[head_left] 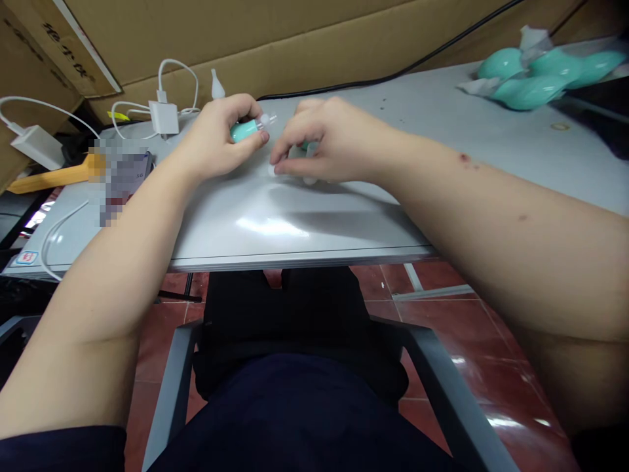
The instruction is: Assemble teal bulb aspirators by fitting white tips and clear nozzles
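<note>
Head camera looks down over dark trousers and the grey chair arms, then over the near edge of the grey table, where both forearms come in from 7 and 5 o'clock and meet at the middle. The left hand is closed around a small mint-green device, thumb below and fingers above, so it pinches the body firmly. The long axis of the device runs nearly level, from 9 to 3 o'clock, and its clear tip points toward 3 o'clock, directly at the right hand. The right hand lies just beside that tip, fingers curled down on the table over small whitish parts; whether it pinches one of them I cannot tell, because the fingers hide it. Farther, at 11 o'clock, lie a white charger with cable and a loose translucent tip. At 2 o'clock, well apart, a pile of mint-green pieces rests before the cardboard wall.
</note>
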